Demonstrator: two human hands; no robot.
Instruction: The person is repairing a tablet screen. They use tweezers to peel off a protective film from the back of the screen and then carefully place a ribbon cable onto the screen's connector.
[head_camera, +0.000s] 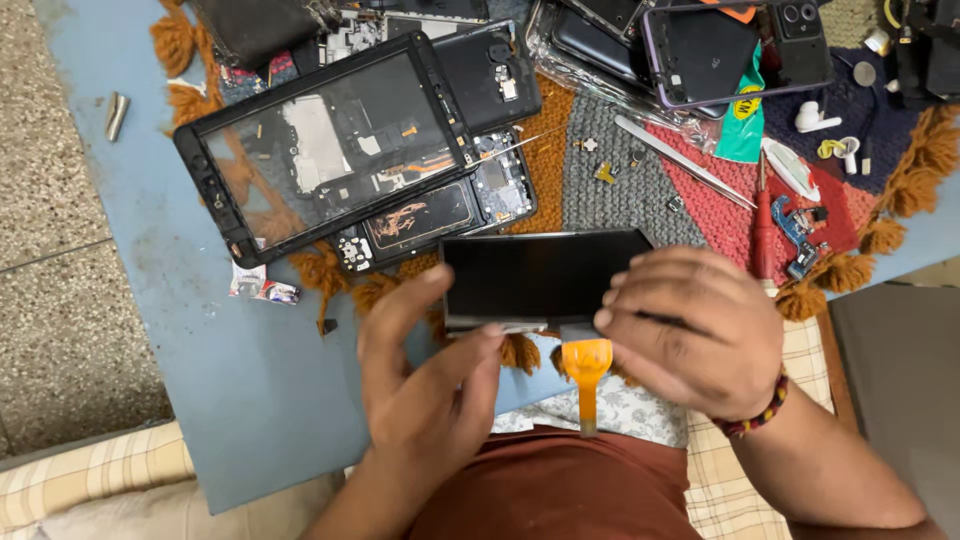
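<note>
- A pale blue surface (250, 380) lies low over a speckled stone floor (60, 300), with a checked cushion (90, 480) at its near edge.
- A knitted mat (620, 190) in grey, red, orange and navy patches, edged with rust-coloured tassels, covers the far part of the surface.
- On the mat lie an opened phone body (420, 215) showing its circuit boards, a black rectangular frame with a clear pane (320, 150) tilted across it, metal tweezers (685, 160), a red-handled screwdriver (764, 225) and white earbuds (815, 120).
- More dark phones (720, 50) are stacked at the far right.
- The display panel (540, 275), flat, glossy and black, is held just above the near edge of the mat; an orange ribbon cable (586, 375) hangs from its near edge.
- The left hand (430, 390) is half open, thumb and fingertips pinching the panel's left side.
- The right hand (690, 335), a beaded bracelet (755, 415) at its wrist, curls its fingers over the panel's right end.
</note>
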